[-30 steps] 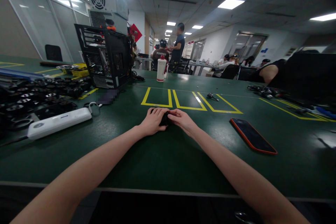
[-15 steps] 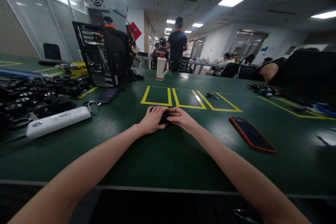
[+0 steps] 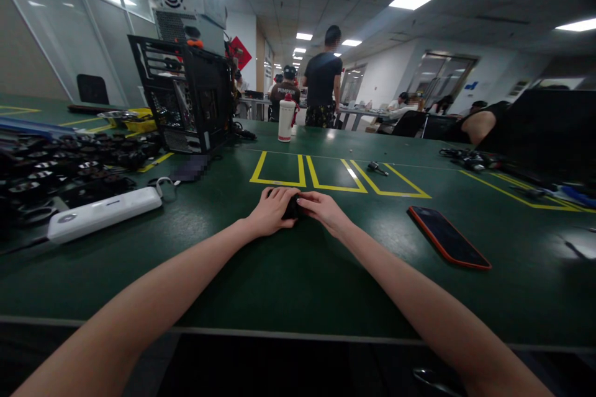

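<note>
A small black object (image 3: 291, 207) rests on the green table (image 3: 279, 279), mostly covered by my fingers, so its shape is hard to tell. My left hand (image 3: 272, 211) is wrapped over it from the left. On its right side, my right hand (image 3: 323, 209) has thumb and fingers pinched together against it; whether they grip part of it is hidden. Just beyond my hands lie yellow tape outlines (image 3: 302, 172). Inside the rightmost outline is a small dark metallic part (image 3: 377, 168).
An orange-edged phone (image 3: 447, 237) lies to the right, a white power strip (image 3: 107, 212) to the left. Black parts (image 3: 69, 164) are heaped at the left. An open computer case (image 3: 195, 96) and a white bottle (image 3: 285, 121) stand further back. A person (image 3: 323, 80) stands beyond the table.
My right fingers have shifted slightly at the black object; my left hand has hardly moved. The standing person in the background has moved right and turned.
</note>
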The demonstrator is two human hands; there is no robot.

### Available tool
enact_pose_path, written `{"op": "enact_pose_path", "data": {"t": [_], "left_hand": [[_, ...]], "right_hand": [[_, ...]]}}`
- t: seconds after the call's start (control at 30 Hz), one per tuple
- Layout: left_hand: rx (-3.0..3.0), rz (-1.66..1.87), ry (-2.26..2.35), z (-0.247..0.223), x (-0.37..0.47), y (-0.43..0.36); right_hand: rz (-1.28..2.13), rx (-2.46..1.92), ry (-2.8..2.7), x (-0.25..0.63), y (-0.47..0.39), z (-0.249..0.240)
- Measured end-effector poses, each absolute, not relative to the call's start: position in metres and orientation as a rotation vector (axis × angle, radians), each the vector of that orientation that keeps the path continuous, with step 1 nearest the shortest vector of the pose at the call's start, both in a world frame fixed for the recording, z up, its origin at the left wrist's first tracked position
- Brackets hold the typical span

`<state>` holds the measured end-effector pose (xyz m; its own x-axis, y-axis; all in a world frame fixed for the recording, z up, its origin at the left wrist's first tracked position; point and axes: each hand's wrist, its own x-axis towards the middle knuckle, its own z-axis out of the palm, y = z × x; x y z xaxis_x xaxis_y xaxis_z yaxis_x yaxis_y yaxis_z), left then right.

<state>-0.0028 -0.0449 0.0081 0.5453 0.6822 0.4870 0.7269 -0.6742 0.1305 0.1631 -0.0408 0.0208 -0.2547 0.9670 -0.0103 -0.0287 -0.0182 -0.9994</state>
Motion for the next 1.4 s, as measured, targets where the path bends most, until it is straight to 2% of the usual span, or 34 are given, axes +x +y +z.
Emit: {"op": "enact_pose_path", "data": {"t": [0.43, 0.73, 1.0, 1.4], "left_hand": [[-2.664, -0.809, -1.208, 0.0053, -0.0022, -0.0416], [-2.676, -0.807, -1.204, 0.0059, -0.0028, -0.0426], [-2.676, -0.788, -1.213, 0.0069, -0.0025, -0.0433], [-2.673, -0.802, -1.208, 0.0067, -0.0021, -0.0427]], "right_hand": [[1.332, -0.97, -1.364, 0.1587, -0.0441, 0.0177], [1.44, -0.99, -1.422, 0.1657, -0.0429, 0.016], [1.354, -0.977, -1.364, 0.1615, -0.0433, 0.0157], [1.446, -1.063, -1.393, 0.1648, -0.0488, 0.0239]]}}
